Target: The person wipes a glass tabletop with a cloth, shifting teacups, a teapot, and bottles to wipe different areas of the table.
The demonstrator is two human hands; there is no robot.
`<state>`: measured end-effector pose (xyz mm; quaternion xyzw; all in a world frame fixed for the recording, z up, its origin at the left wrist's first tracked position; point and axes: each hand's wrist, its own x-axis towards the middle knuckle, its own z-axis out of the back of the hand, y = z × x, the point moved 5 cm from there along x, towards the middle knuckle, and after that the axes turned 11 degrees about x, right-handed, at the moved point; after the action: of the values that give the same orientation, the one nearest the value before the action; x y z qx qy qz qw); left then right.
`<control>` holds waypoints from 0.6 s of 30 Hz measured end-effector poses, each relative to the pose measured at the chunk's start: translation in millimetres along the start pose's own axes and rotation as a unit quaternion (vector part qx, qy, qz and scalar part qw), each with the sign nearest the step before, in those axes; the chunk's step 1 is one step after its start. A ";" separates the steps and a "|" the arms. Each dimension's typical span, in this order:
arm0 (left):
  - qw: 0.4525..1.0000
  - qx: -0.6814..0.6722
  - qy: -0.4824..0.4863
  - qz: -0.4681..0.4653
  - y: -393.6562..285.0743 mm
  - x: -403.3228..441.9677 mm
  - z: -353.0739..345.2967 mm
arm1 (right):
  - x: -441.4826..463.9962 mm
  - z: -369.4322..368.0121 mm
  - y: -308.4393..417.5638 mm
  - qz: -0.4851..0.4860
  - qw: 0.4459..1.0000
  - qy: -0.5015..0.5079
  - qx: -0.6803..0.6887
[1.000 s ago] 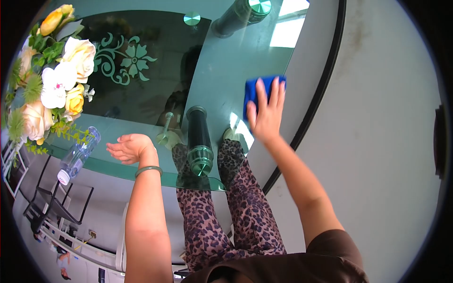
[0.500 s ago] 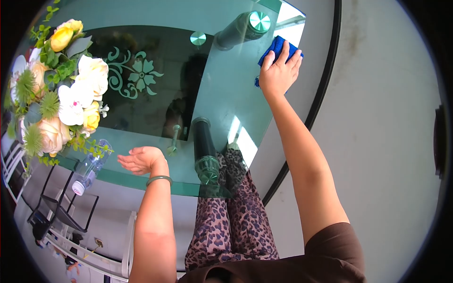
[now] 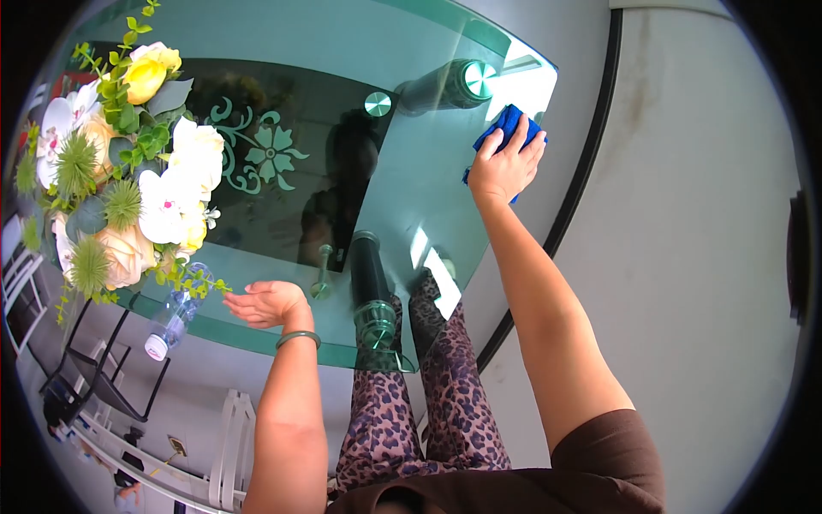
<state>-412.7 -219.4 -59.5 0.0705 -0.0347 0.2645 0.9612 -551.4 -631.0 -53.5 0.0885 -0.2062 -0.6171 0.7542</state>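
Evidently you're mid-wipe: the blue cloth [image 3: 511,116] sits under your right hand [image 3: 503,173], its half-spread fingers holding it to the glass table [image 3: 419,197] near the edge. Your left hand [image 3: 267,305], loosely unfurled, holds nothing; the bottle [image 3: 173,317] and flowers [image 3: 124,206] stand just past its fingertips. Another stroke would call for even pressure.

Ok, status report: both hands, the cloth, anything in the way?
Right hand holding blue cloth near edge of glass table. Left hand open, empty. Flowers and bottle at left, away from cloth.
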 end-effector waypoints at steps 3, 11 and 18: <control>1.000 -0.021 -0.013 -0.003 -0.6 -0.3 0.1 | 0.2 -1.4 -0.1 0.011 1.000 0.002 -0.004; 1.000 0.009 -0.021 0.019 2.4 0.3 -5.3 | 50.4 -18.7 33.9 0.211 0.974 0.076 0.028; 0.999 0.008 -0.047 0.010 9.2 6.1 -12.4 | 50.4 -20.8 40.0 0.239 0.965 0.096 0.054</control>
<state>-411.8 -206.6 -70.0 0.0904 -0.0787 0.2703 0.9553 -499.3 -673.3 -46.5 0.1361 -0.1808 -0.3959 0.8900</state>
